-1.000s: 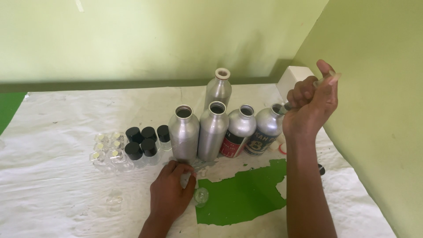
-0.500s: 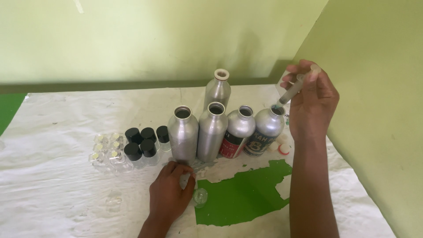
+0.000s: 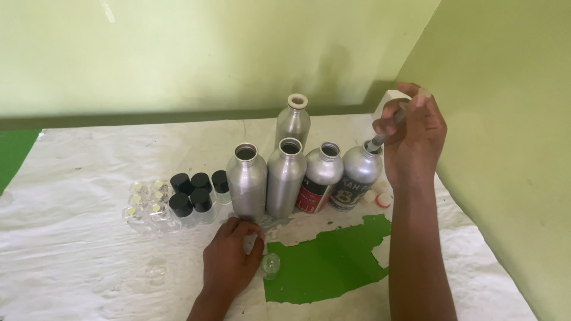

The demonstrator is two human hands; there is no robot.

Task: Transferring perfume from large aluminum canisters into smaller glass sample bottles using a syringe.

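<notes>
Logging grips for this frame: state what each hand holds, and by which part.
The right hand grips a syringe by its upper barrel, tip in the rightmost metal bottle. The left hand clasps a small clear vial, hold mostly hidden.

There is a single view, from a camera worn on the person's head. It looks forward and down over the bench [image 3: 89,178], toward the corner where two pale green walls [image 3: 178,53] meet. It sits close: both forearms rise from the bottom edge, the left hand [image 3: 229,261] low at centre, the right hand [image 3: 413,142] higher at the right. The row of aluminium bottles [image 3: 285,178] stands mid-frame, the near edge of the bench is cut off, and its far edge runs along the wall. With only one view, no part of the scene is shared.
</notes>
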